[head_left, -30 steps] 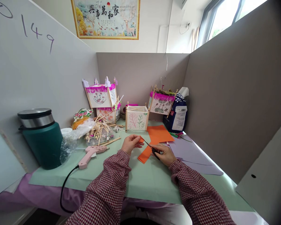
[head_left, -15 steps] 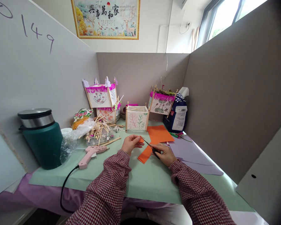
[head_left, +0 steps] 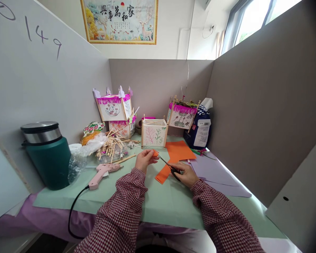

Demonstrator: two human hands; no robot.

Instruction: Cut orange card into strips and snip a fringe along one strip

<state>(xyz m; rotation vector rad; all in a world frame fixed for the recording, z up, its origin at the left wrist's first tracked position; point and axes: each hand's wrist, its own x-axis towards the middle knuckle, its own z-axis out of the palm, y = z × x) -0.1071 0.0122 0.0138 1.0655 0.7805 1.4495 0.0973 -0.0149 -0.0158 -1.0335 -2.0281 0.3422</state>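
Note:
Between the fingers of my left hand [head_left: 145,160] is a small piece of orange paper [head_left: 155,153], mostly covered by the fingertips. My right hand [head_left: 185,173] grips black-handled scissors [head_left: 175,170], their blades pointing up and left at the orange piece. Whether the blades touch the paper is too small to tell. Below the scissors lies a strip of orange paper [head_left: 162,175]. A larger orange sheet [head_left: 181,150] rests behind it. Beyond my hands stands a small stick-framed box lantern [head_left: 154,133] with red and green plant drawings.
On the left are a pink glue gun [head_left: 102,175] with a black cord, a pile of wooden sticks [head_left: 112,147] and a green flask [head_left: 47,158]. Purple paper [head_left: 213,172] lies right. Decorated lanterns [head_left: 112,109] and a dark blue bag [head_left: 200,128] stand behind, within grey partitions.
My left hand has shifted slightly left and up with the small orange piece. The scissors' tips have moved slightly left; my right hand stays nearly in place.

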